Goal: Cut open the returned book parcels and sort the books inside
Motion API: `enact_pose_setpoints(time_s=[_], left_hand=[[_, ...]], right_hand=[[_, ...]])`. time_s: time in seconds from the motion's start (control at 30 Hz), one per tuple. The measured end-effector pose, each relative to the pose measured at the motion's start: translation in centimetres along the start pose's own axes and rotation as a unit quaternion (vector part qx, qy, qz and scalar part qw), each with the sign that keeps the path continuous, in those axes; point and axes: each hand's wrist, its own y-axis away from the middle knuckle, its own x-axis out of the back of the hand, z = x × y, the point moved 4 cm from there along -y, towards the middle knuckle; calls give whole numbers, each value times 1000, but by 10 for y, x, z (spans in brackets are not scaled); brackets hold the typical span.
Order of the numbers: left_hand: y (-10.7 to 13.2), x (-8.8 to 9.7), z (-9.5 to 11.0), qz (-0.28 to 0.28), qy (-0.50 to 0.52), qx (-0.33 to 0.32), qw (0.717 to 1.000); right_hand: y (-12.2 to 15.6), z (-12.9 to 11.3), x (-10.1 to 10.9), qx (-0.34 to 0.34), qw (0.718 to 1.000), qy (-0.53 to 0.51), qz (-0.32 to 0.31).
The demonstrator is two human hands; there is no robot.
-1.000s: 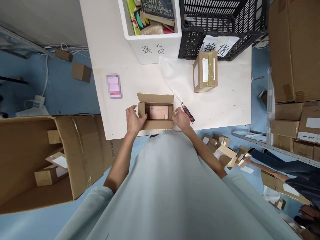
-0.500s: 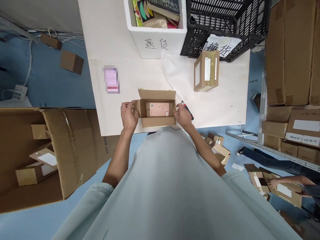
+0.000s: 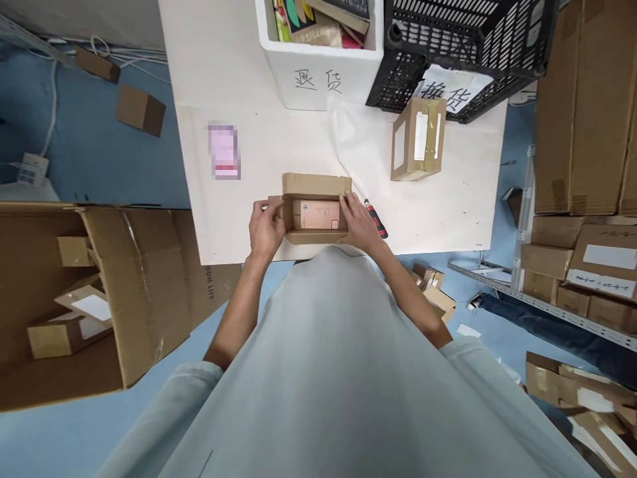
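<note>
On the table near its front edge stands an open cardboard box (image 3: 317, 237), its long flaps spread. Inside lies a pink packet (image 3: 320, 215) with a small printed label. My left hand (image 3: 266, 229) pinches the short flap at the box's left end. My right hand (image 3: 361, 224) rests against the right end, fingers stretched out over its rim and nothing gripped. A black and red cutter (image 3: 375, 219) lies just right of that hand. Behind the box a translucent plastic sheet (image 3: 355, 136) is spread on the table.
A white foam bin (image 3: 323, 79) of books and a black crate (image 3: 383, 86) stand at the back. A taped carton (image 3: 408, 149) sits on the right and a blurred pink item (image 3: 225, 151) on the left. Left of the table is a large carton (image 3: 144, 299); shelving holds boxes right.
My right hand has moved from pinching the box's right end to lying over it with fingers extended. My left hand stays on the left flap. The view has shifted slightly.
</note>
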Motion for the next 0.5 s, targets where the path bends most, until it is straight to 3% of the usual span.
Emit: enact_pose_setpoints(time_s=[0.27,0.4,0.5], left_hand=[[15,6,39,3,-7,-9,1000],[15,-22,62,-76,-25,2,997],[1,-53,65,-151,-123,83,977]], right_hand=[[-2,4,-2,-9,1000,-16,2],[-3,3,-4,-15,1000,-23,3],[-2,2,-5,-15,1000,-24,0]])
